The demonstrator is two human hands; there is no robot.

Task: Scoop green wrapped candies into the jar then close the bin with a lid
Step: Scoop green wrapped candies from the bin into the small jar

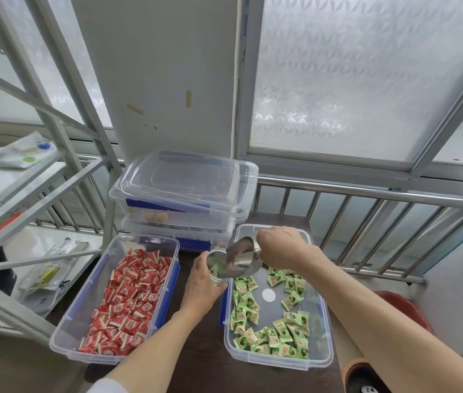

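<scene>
a dark table (196, 361) sits by frosted windows. your left hand (200, 287) is wrapped around a clear jar (216, 268), tipped up. your right hand (280, 246) grips a metal scoop (243, 259), its mouth touching the jar's rim. just below the scoop, green candies (270, 327) lie in the open bin (325, 336).

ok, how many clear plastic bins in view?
4: red-candy bin front left, green-candy bin front right, two lidded bins stacked behind them, upper, lower. More may be hidden.
</scene>
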